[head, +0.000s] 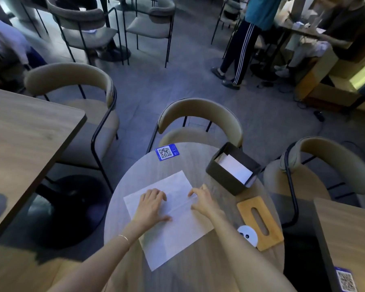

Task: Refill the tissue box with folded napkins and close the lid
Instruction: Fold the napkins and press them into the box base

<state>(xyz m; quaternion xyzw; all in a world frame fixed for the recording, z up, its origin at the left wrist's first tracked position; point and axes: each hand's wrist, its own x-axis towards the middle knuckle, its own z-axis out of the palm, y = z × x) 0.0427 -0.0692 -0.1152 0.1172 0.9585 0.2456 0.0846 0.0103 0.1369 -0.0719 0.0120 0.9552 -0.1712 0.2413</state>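
While flat on the table, napkin (173,228) lies under both palms

The unfolded napkin (167,220) is plain white. The tissue box (230,175) is dark grey-black, with white napkins (235,168) inside. Its lid (259,222) is honey-yellow wood. The round table (198,270) shows pale wood grain. The QR sticker (167,152) is blue with a black-and-white code.
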